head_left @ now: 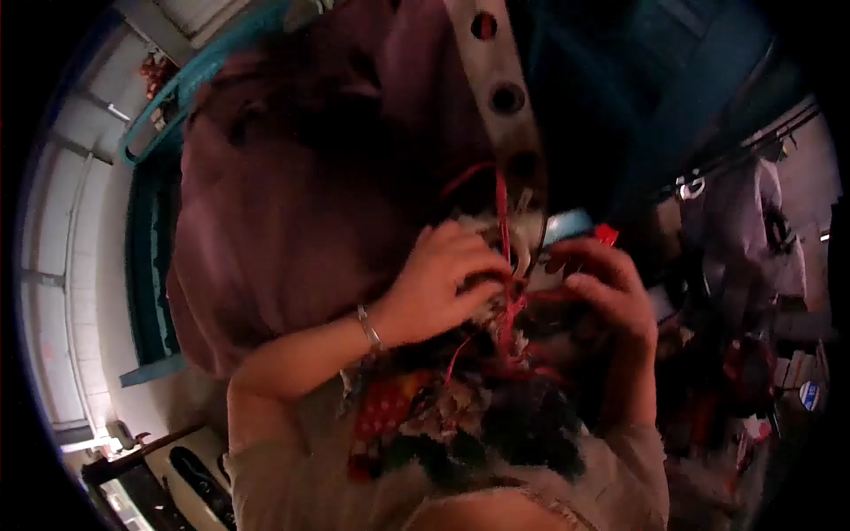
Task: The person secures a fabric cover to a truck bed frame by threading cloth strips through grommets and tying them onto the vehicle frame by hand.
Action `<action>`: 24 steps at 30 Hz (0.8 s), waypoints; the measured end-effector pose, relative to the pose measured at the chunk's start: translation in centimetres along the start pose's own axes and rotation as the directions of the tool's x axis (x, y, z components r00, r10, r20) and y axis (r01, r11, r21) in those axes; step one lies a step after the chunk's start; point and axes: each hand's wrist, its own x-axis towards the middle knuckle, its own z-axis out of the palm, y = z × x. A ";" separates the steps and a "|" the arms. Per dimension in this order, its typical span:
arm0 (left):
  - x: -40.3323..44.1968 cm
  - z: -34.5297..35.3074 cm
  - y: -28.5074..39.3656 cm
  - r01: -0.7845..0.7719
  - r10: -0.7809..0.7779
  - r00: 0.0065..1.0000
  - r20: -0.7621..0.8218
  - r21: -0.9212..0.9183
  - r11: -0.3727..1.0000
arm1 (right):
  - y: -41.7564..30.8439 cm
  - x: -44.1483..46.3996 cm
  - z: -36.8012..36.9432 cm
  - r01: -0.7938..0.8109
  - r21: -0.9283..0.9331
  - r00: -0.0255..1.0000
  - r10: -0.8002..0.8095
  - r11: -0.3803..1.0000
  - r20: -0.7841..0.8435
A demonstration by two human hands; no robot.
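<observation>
"Where's the string [503, 212]?"
"I see it running down from the lower end of the holed strip [506, 97] to a knotted tangle [513, 305] between my hands."
"And your fingers?"
"My left hand [447, 283] has its fingertips together on the string, just above the tangle. My right hand [611, 283] is curled just beside it, too blurred for me to tell whether its fingers grip anything."
"What's around?"
"Purple cloth [274, 230] beyond my left forearm, and my patterned shirt [292, 460] below."

Matt, wrinkled purple cloth [274, 230]; smooth metal strip [494, 66], seemingly; shiny metal bracelet [370, 327]; painted teal frame [190, 75], slightly glossy.
</observation>
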 end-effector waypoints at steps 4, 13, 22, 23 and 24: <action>0.1 -0.2 0.2 -0.019 0.016 0.999 0.042 0.066 0.998 | 0.5 2.6 1.2 0.230 -0.326 0.970 -0.187 0.917 0.156; -2.0 -4.4 -0.6 0.272 -0.248 0.961 0.121 -0.282 0.920 | -0.8 2.9 1.8 0.035 -0.193 0.971 0.012 0.981 0.237; -1.6 -4.9 0.7 0.248 -0.221 0.966 0.132 -0.242 0.938 | 0.2 2.6 -2.0 0.331 -0.159 0.923 -0.284 0.930 0.260; -1.4 -4.7 0.7 0.324 -0.315 0.946 0.077 -0.264 0.908 | 0.4 2.1 -2.3 0.277 -0.092 0.931 -0.244 0.956 0.270; -1.5 -4.3 0.6 0.325 -0.299 0.945 0.135 -0.260 0.909 | 2.4 2.2 -2.8 0.394 -0.137 0.899 -0.350 0.909 0.263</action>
